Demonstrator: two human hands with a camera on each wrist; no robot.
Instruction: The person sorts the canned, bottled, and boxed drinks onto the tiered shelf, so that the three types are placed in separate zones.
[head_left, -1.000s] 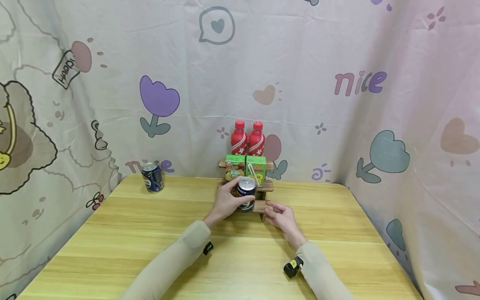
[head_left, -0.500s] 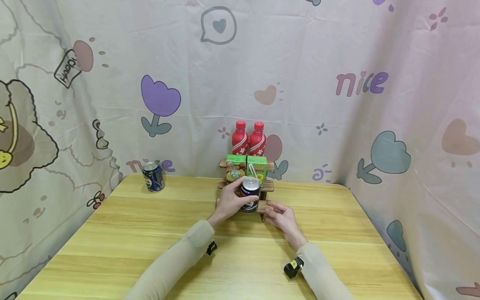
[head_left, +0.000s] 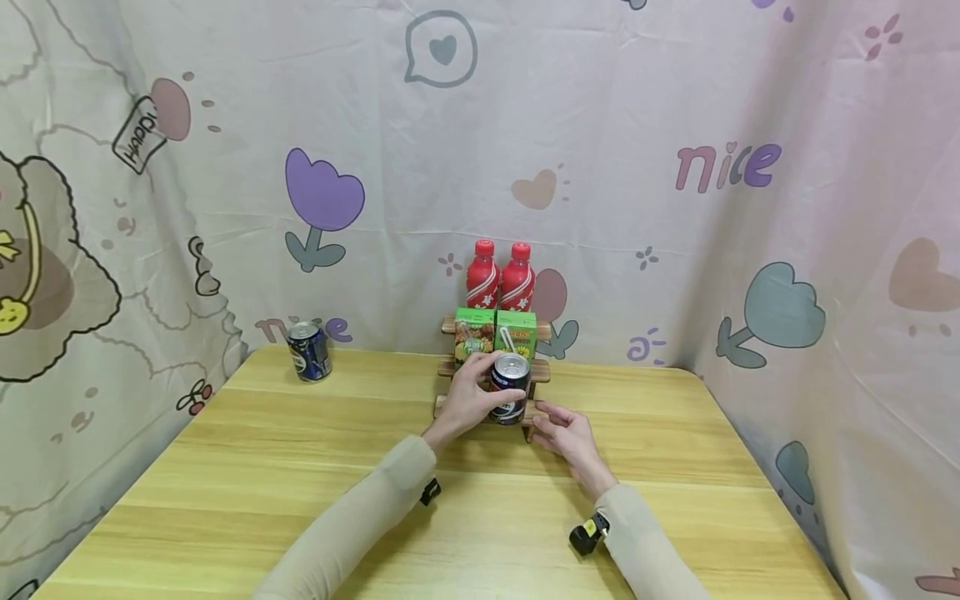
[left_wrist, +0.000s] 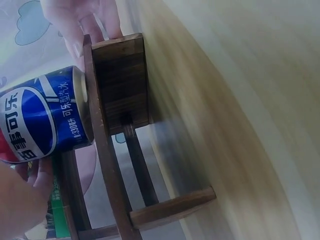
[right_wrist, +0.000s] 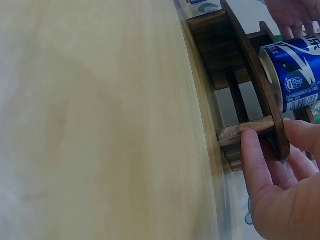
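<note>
My left hand (head_left: 467, 402) grips a blue cola can (head_left: 512, 377) from its left side, thumb across the front. The can is upright at the lowest step of a small tiered wooden stand (head_left: 540, 372). In the left wrist view the base of the can (left_wrist: 55, 112) is right at the step's board (left_wrist: 107, 145). My right hand (head_left: 572, 442) holds the right end of that step. From the right wrist, its thumb is seen over the board (right_wrist: 260, 75) and its fingers on the wooden leg (right_wrist: 245, 131) below.
Two green drink cartons (head_left: 475, 327) with straws stand on the middle step. Behind them, two red bottles (head_left: 483, 275) occupy the top step. Another blue can (head_left: 309, 354) stands at the table's back left. A printed curtain (head_left: 600, 100) hangs behind the wooden table (head_left: 262, 467).
My left hand has slid the can a little to the right along the lowest step. The right hand keeps its hold on the stand's end.
</note>
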